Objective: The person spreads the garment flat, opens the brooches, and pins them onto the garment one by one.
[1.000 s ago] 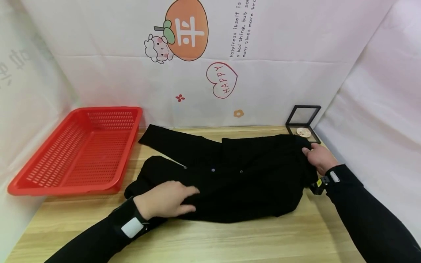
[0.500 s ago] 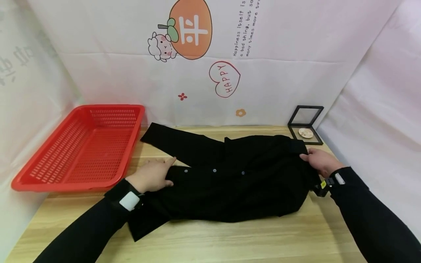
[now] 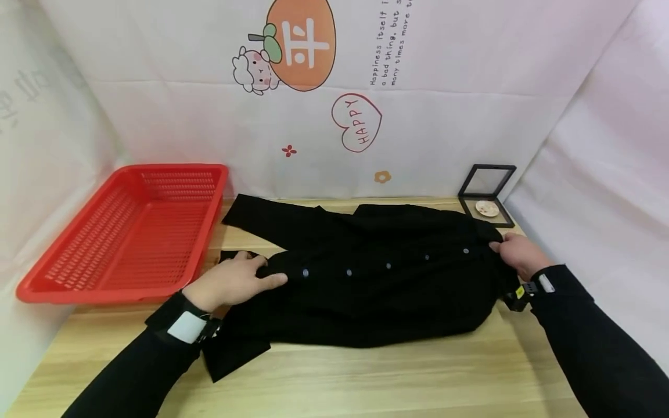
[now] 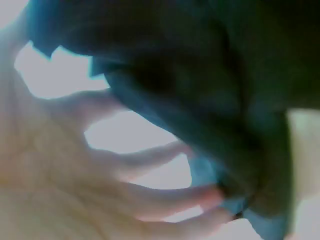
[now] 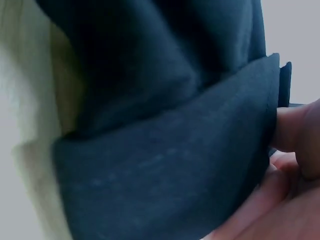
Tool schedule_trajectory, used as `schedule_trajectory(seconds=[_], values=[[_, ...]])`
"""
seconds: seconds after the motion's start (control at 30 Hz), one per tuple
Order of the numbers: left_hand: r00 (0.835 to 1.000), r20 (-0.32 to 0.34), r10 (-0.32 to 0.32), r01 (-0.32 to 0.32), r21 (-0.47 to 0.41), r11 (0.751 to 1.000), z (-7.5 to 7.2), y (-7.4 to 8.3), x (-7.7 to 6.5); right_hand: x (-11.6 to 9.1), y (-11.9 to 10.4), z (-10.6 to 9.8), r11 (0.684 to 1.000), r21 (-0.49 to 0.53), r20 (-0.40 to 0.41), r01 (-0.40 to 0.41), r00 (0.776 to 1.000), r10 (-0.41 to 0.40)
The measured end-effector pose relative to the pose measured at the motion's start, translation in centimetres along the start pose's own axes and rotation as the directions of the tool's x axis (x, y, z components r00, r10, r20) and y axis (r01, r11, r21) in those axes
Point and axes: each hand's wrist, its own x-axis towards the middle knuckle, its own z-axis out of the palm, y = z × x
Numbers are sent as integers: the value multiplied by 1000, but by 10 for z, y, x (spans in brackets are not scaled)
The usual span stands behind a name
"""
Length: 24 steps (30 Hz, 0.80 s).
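Note:
A black button-up shirt (image 3: 366, 302) lies sideways across the wooden table, its row of buttons facing up. My right hand (image 3: 522, 255) pinches the collar end at the right, with thumb and fingers at the edge of the folded collar (image 5: 170, 160) in the right wrist view. At the opposite end, my left hand (image 3: 232, 283) is on the shirt, its thumb pointing right over the cloth. Blurred, spread fingers (image 4: 150, 160) reach to the dark cloth in the left wrist view. One sleeve (image 3: 266, 217) stretches toward the upper left; another dark flap (image 3: 235, 351) sticks out below the left wrist.
A red plastic basket (image 3: 151, 249) stands at the left, close to the left forearm. By the back right corner is a black hinged frame (image 3: 487, 194) with a round pale disc (image 3: 487, 208). White printed cloth (image 3: 444, 128) walls in the table.
The left hand has moved left and up along the shirt from its middle front. More buttons show and the front lies flatter. The right hand keeps its hold, shifting slightly right.

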Motion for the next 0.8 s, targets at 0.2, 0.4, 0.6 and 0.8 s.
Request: schedule_trajectory(seconds=[0.2, 0.4, 0.6, 0.8], values=[[971, -19, -238, 238, 15, 971, 7, 0, -11, -1, 7, -3, 1000, -21, 59, -9, 998, 10], [981, 95, -168, 169, -4, 986, 11, 11, -18, -1, 11, -3, 1000, 15, 78, -12, 997, 11], [997, 50, -65, 69, -74, 995, 20, 9, -17, -2, 15, 3, 999, 21, 111, -37, 993, 34], [969, -162, -186, 73, -534, 842, 18, 3, -13, -2, 18, 6, 997, 75, 83, -29, 996, 23]])
